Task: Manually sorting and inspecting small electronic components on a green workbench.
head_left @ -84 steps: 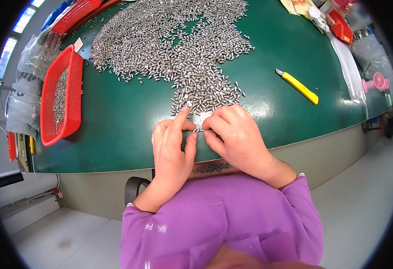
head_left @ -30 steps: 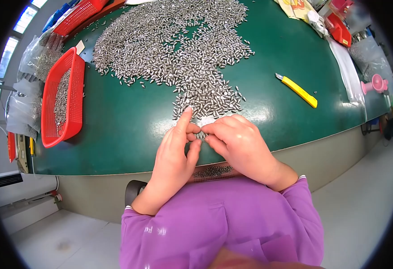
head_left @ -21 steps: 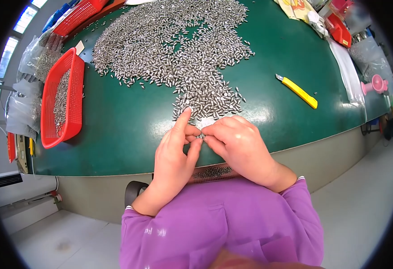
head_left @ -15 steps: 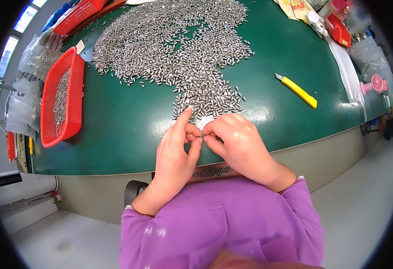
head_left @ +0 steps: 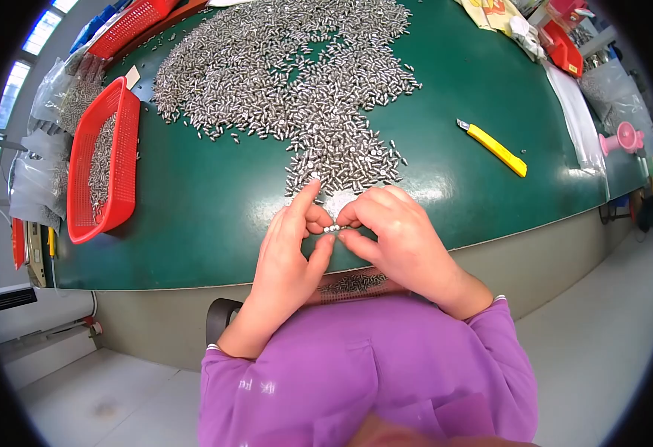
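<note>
Both hands meet at the front of the green table, just below a large pile of small pointed silver metal parts (head_left: 341,153). Between their fingertips sits a short row of small metal parts (head_left: 333,228), round shiny ends facing up. My left hand (head_left: 282,246) pinches the row's left side with thumb and curled fingers, while its index finger stretches toward the pile's near edge. Thumb and fingers of my right hand (head_left: 408,235) close on the right side of the row; its fingertips partly hide the parts there.
A red plastic basket (head_left: 130,164) with more metal parts stands at the left. Below the table edge, another basket holds metal parts (head_left: 352,284). A yellow utility knife (head_left: 494,149) lies right of the pile. Clear plastic bags (head_left: 39,182) sit far left; a pink object (head_left: 626,139) stands far right.
The fingertips have parted slightly, and the row of small metal parts with shiny round ends now shows between them. Both hands otherwise keep their place.
</note>
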A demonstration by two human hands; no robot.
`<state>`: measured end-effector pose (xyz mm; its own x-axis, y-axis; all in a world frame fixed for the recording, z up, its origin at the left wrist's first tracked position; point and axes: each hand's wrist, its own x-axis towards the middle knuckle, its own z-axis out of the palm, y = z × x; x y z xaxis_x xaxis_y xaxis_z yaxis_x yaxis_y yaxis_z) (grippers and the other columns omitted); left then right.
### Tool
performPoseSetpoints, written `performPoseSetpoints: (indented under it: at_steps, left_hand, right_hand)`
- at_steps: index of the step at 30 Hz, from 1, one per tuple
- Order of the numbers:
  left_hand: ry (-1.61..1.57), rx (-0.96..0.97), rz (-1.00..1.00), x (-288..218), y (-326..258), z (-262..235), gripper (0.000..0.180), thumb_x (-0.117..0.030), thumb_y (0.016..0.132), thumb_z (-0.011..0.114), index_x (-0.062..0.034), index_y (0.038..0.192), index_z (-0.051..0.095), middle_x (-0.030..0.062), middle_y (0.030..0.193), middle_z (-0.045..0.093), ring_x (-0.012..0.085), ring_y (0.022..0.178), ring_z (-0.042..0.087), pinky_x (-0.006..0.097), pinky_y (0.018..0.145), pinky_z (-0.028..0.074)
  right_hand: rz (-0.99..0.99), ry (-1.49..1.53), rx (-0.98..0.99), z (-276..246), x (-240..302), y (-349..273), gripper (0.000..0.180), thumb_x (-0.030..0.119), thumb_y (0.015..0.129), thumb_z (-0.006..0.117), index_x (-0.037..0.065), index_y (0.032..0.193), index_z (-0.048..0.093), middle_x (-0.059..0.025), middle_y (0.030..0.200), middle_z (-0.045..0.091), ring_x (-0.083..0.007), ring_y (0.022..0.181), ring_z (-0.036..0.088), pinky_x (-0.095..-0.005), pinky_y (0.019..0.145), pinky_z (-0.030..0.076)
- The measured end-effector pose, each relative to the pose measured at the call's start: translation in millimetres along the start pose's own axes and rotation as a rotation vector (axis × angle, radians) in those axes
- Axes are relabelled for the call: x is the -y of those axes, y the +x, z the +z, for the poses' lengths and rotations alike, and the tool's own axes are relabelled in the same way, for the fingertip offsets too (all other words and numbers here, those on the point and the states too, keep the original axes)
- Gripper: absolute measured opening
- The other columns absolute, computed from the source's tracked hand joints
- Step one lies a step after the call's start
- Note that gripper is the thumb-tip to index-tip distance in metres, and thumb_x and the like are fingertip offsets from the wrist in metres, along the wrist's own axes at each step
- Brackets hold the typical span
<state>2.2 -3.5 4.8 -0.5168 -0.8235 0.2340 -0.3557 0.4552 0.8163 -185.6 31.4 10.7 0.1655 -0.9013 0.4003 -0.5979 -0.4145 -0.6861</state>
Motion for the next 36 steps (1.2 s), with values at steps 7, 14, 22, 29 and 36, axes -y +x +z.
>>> performPoseSetpoints:
  at_steps: [7,14,22,29,36]
  left_hand:
    - [0.100,-0.062,0.113,5,-2,3,0.074,0.015,0.076,0.059,-0.0014,0.146,0.042,0.0083,0.094,0.059,0.0244,0.084,0.056,0.036,0.076,0.049]
    - [0.104,-0.089,0.115,9,-2,7,0.071,0.013,0.077,0.060,-0.0013,0.144,0.044,0.0079,0.093,0.059,0.0246,0.085,0.055,0.037,0.077,0.048]
    - [0.102,-0.118,0.102,6,-3,8,0.069,0.012,0.078,0.060,-0.0022,0.144,0.045,0.0080,0.093,0.060,0.0247,0.086,0.057,0.038,0.079,0.049]
    - [0.096,-0.116,0.103,9,-3,10,0.068,0.011,0.079,0.059,-0.0027,0.144,0.045,0.0080,0.095,0.062,0.0246,0.087,0.058,0.038,0.079,0.050]
    - [0.092,-0.118,0.129,7,-1,9,0.067,0.011,0.080,0.059,-0.0034,0.144,0.045,0.0073,0.097,0.065,0.0241,0.087,0.058,0.038,0.080,0.050]
  right_hand:
    - [0.015,-0.016,-0.014,-3,4,-1,0.019,0.002,0.075,0.073,0.004,0.088,0.059,-0.0094,0.083,0.058,-0.0307,0.082,0.058,-0.0421,0.077,0.046]
    - [0.062,-0.008,0.006,-7,6,-2,0.019,0.001,0.077,0.072,0.006,0.094,0.065,-0.0081,0.087,0.062,-0.0292,0.086,0.060,-0.0406,0.080,0.049]
    - [0.038,-0.037,0.007,-6,7,-6,0.024,0.001,0.077,0.070,0.004,0.100,0.063,-0.0122,0.094,0.060,-0.0349,0.091,0.057,-0.0448,0.081,0.047]
    - [0.059,-0.094,-0.011,3,7,-7,0.016,0.009,0.079,0.074,0.006,0.091,0.064,-0.0085,0.091,0.060,-0.0305,0.088,0.057,-0.0426,0.080,0.047]
    - [0.036,-0.167,-0.036,1,9,-7,0.012,0.007,0.080,0.073,0.007,0.088,0.065,-0.0080,0.090,0.060,-0.0302,0.086,0.057,-0.0409,0.076,0.047]
